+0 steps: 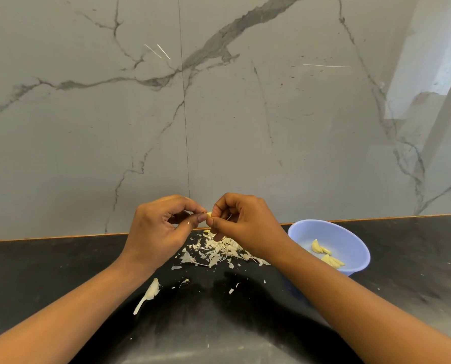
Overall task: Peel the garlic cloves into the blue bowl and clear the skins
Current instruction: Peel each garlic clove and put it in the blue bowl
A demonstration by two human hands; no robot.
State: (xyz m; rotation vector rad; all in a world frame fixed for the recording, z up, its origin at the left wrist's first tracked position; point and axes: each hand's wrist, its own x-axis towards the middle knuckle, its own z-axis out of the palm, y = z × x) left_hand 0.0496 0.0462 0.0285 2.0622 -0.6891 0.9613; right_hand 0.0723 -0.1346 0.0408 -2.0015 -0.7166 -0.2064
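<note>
- Garlic clove [208, 214], pale yellow and mostly hidden, sits pinched between the fingertips of both hands, held up in the air above the counter and in front of the wall.
- Left hand [164, 227] has its thumb and forefinger closed on the clove's left end, the other fingers curled in under the palm.
- Right hand [241, 224] pinches the clove's right end with thumb and forefinger, its remaining fingers bent downward; a thin strip of skin seems to trail from these fingers, though it is too small to be sure.
- Pile of skins [217, 250] lies on the black counter [61, 266] directly beneath the hands, white papery flakes spread loosely.
- Smaller scraps lie scattered nearer the person, and a longer stem piece [148, 294] rests beside the left forearm, apart from the pile.
- Blue bowl [347, 236] stands on the counter to the right of the pile, just behind the right forearm, close to the wall.
- Peeled cloves [326, 254], several of them, lie together at the bottom of the bowl.
- Grey-veined marble wall [219, 101] rises behind the counter.
</note>
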